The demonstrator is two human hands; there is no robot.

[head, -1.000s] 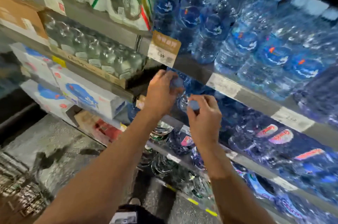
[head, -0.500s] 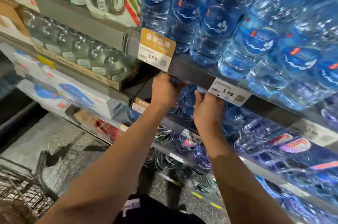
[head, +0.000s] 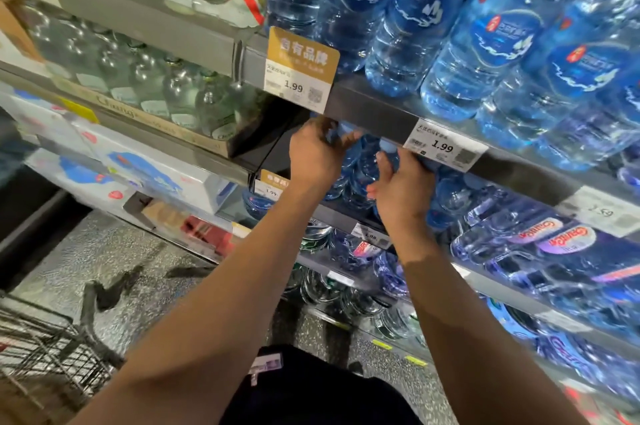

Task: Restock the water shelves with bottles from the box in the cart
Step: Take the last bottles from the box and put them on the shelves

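Placement step in hand: left hand and right hand each grip a blue-capped water bottle by the neck under the shelf edge; next, judged, release and return to the cart.

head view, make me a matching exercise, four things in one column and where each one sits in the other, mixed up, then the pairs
Things:
1. gold price tag
2. shopping cart
3. left hand
4. white price tag

Places:
A. bottom left corner, on the floor
B. on the shelf edge just above the right hand
C. under the shelf edge, gripping a blue bottle cap
D. hanging from the upper shelf edge, above the left hand

Pairs: 1-D, 2-A, 3-C, 4-B
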